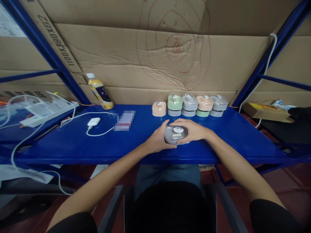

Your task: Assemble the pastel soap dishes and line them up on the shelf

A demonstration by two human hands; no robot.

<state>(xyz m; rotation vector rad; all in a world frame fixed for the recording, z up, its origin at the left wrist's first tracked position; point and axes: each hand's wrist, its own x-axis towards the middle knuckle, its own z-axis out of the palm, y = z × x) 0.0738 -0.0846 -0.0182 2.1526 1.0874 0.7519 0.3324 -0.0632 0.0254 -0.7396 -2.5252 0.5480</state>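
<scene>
Stacked containers (190, 103) on table (97, 149), right of bottle (100, 93)

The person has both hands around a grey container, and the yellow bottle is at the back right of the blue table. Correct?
Not quite: the head view shows the yellow bottle at the back left of the blue table. The left hand and right hand are around the grey container.

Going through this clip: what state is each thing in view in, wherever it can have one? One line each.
Left hand: curved around the gray container's side
Right hand: gripping its opposite side
Gray container: clear lid on, between both hands
Lone peach container: lid on, unstacked
Stacked containers: four pairs, upper lids on
Bottle: standing, white cap on
White block: cable attached
Pixelated item: cannot tell
</scene>
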